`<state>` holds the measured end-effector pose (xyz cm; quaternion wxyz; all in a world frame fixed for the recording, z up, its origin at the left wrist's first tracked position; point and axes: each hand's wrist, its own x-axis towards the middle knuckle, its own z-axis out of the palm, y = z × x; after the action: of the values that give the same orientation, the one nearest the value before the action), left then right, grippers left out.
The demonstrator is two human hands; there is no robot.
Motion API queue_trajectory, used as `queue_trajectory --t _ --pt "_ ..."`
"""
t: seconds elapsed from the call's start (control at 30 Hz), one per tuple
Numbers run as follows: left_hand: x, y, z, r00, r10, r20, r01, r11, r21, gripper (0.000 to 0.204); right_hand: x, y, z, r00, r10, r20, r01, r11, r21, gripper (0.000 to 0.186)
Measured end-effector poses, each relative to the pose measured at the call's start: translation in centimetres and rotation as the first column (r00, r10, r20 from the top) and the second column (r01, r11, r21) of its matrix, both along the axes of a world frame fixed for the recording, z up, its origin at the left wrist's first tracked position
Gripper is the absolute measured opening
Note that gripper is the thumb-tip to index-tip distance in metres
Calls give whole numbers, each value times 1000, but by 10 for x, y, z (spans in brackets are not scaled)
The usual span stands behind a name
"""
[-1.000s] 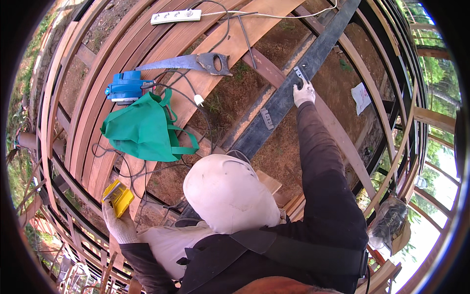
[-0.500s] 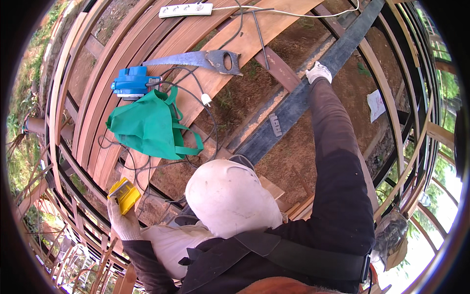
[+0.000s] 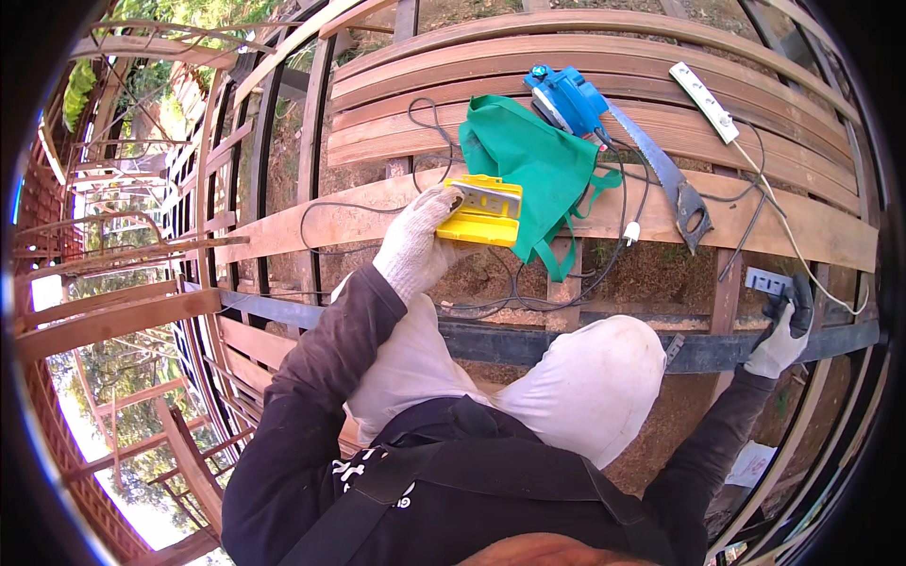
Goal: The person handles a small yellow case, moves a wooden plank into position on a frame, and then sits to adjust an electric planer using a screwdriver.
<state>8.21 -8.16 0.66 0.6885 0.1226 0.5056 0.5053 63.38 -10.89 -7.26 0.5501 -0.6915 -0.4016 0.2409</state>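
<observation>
My gloved left hand (image 3: 420,231) grips an open yellow plastic case (image 3: 477,226) with silvery metal pieces inside, held over the edge of a green cloth bag (image 3: 519,151). At the right, my gloved right hand (image 3: 783,330) has its fingers closed on a small slotted grey metal plate (image 3: 766,280), just above a dark metal-like beam (image 3: 727,354). A similar grey piece (image 3: 674,347) lies on that beam beside my right knee. Above the beam are a blue power tool (image 3: 576,99), a handsaw (image 3: 656,165) and tangled black cables (image 3: 514,302).
A white power strip (image 3: 703,99) with a pale cord lies on wooden slats (image 3: 396,132). Open framing with gaps over dirt runs beneath and around me; timber crosspieces (image 3: 113,321) stand at the left. A white bag (image 3: 750,464) lies low at the right.
The view has swung left. My left hand has brought the yellow case up and inward. My right hand has shifted, and the grey plate now shows above its fingers.
</observation>
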Motion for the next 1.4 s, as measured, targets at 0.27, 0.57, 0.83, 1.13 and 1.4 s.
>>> queue_trajectory --t 0.27,0.57,0.83,1.13,1.4 --pt "-39 -21 15 980 -81 182 63 993 99 44 -304 47 144 575 683 -451 -631 721 287 35" --pt "-87 -44 37 972 15 236 -56 984 168 37 -404 37 165 417 703 -576 -783 599 164 35" --pt "-103 -60 57 864 -1 504 -95 982 165 43 -444 23 148 544 825 154 -834 510 212 41" --pt "-120 -66 53 692 -30 721 -173 963 206 52 -459 25 156 377 779 501 -921 375 108 40" --pt "-111 -59 58 785 74 616 -230 957 178 36 -447 28 162 288 796 532 -953 294 76 47"
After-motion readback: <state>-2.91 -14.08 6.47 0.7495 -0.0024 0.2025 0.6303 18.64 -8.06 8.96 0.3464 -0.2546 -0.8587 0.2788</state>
